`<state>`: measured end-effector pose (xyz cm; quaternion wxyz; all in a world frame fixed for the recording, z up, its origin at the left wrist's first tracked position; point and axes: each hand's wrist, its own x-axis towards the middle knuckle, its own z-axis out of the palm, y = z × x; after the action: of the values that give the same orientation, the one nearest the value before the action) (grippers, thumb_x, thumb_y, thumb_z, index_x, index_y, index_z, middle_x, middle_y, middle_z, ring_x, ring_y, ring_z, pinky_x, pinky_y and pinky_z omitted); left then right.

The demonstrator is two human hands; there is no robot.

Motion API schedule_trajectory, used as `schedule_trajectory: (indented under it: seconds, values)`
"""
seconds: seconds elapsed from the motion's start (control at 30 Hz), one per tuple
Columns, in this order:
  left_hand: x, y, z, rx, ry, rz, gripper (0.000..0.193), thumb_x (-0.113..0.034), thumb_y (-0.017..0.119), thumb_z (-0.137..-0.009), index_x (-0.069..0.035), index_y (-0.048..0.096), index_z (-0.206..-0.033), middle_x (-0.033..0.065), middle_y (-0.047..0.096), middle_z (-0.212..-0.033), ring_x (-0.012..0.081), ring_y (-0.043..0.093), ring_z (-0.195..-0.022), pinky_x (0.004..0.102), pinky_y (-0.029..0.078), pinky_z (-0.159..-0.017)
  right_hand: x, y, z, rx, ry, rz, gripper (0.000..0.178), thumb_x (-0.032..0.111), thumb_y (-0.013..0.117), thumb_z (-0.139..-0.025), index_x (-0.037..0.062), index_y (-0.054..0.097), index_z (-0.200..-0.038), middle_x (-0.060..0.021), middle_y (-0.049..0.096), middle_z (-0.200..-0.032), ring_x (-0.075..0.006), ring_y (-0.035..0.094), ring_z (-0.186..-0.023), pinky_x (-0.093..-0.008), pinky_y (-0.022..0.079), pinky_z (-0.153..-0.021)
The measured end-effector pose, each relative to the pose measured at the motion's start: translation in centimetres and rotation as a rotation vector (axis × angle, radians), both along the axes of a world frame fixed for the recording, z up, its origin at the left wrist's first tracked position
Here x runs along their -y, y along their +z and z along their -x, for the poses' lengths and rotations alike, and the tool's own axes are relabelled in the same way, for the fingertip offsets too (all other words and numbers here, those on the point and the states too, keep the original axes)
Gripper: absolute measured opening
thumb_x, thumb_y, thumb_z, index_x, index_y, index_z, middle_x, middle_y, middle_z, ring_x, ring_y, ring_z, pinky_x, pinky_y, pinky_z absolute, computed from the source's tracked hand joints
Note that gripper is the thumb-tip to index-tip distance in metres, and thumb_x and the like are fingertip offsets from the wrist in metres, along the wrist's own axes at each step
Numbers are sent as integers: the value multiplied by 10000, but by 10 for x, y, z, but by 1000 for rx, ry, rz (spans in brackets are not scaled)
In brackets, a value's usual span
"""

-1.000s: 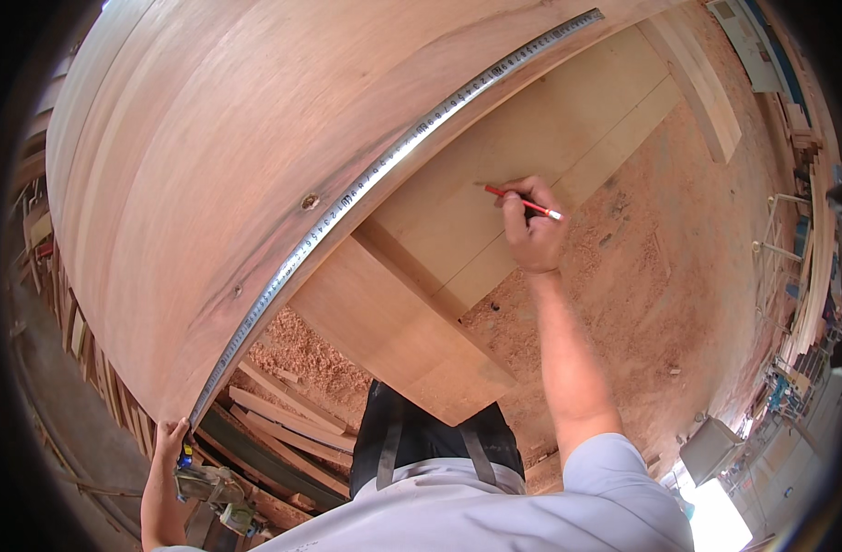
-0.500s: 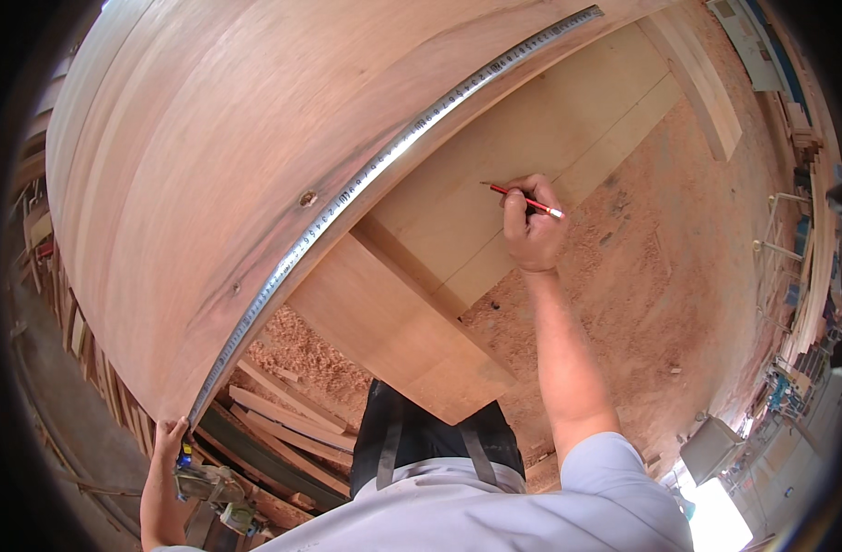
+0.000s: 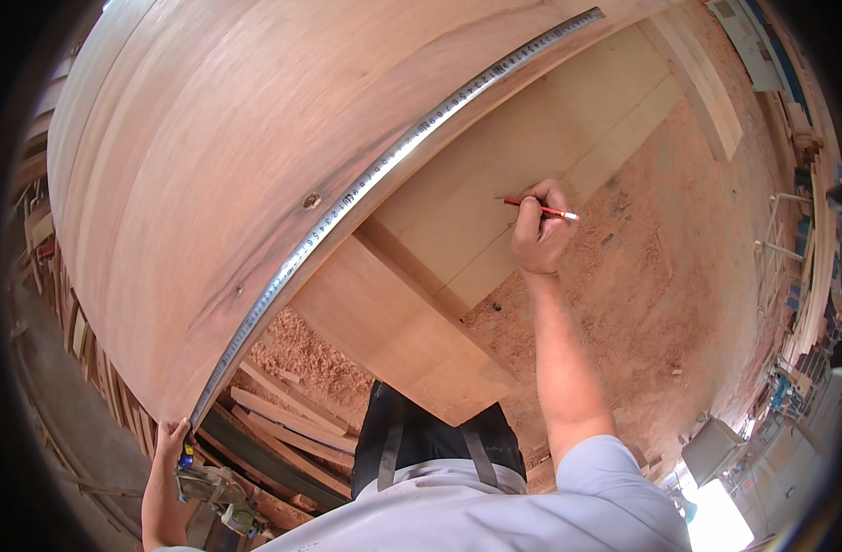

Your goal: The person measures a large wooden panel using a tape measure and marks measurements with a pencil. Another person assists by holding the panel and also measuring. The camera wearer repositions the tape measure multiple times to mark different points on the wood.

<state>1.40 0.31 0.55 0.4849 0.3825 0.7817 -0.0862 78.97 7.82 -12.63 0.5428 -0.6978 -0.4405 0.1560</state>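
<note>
A wide wooden panel (image 3: 209, 138) fills the upper left, with a small knot hole in its face. The silver blade of a tape measure (image 3: 347, 200) lies along its near edge, curving in this view from lower left to upper right. At the lower left corner my left hand (image 3: 170, 439) is closed on the case end of the tape, where a bit of blue and yellow shows. My right hand (image 3: 541, 237) pinches a red pencil (image 3: 556, 212) with a white eraser end. It hovers right of the panel edge, the pencil's tip pointing left, apart from the tape.
Beneath the panel edge, a board (image 3: 402, 322) juts toward my legs, and a pale flat sheet (image 3: 531, 156) lies lower. A thick beam (image 3: 701, 87) stands out at upper right. Sawdust (image 3: 660, 267) covers the floor. Timber strips (image 3: 283, 405) and a clamp-like metal tool (image 3: 220, 488) lie lower left.
My right hand has shifted slightly to the right with the pencil, away from the panel edge. My left hand stays on the tape at the corner.
</note>
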Motion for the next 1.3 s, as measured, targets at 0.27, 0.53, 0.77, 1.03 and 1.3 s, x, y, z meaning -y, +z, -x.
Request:
schedule_trajectory:
  seconds: [0.27, 0.53, 0.77, 1.03, 1.3]
  values:
    - [0, -2, 8, -1, -31, 32, 451, -321, 625, -985, 3, 599, -673, 79, 606, -552, 178, 607, -462, 311, 524, -462, -6, 2, 4, -115, -81, -22, 107, 36, 501, -922, 9, 553, -832, 12, 497, -640, -57, 419, -558, -249, 345, -486]
    - [4, -1, 5, -10, 16, 10, 454, -295, 636, -979, 8, 599, -643, 83, 611, -551, 182, 616, -462, 311, 515, -454, -20, 13, 9, -223, -94, -31, 122, 65, 548, -970, -22, 634, -963, -49, 651, -791, -95, 608, -728, -251, 499, -669]
    - [1, -3, 8, -26, 13, 2, 468, -297, 642, -978, 19, 611, -634, 84, 612, -541, 185, 618, -453, 308, 508, -450, -66, 5, -18, -218, -126, 56, 142, 99, 589, -963, -16, 664, -999, -85, 720, -870, -133, 683, -818, -272, 536, -745]
    - [0, -2, 6, 8, -47, 1, 475, -314, 648, -974, 14, 613, -632, 84, 613, -539, 178, 615, -456, 307, 504, -449, -68, -7, -17, -91, -138, 27, 112, 93, 606, -936, 6, 672, -964, -98, 724, -827, -146, 694, -779, -279, 541, -720]
    - [1, -3, 5, 19, -31, -16, 472, -315, 658, -966, 14, 609, -632, 81, 612, -540, 175, 613, -460, 309, 503, -447, -63, -10, -20, 10, -106, 66, 102, 88, 613, -931, 3, 669, -931, -101, 715, -818, -166, 673, -723, -299, 535, -688]
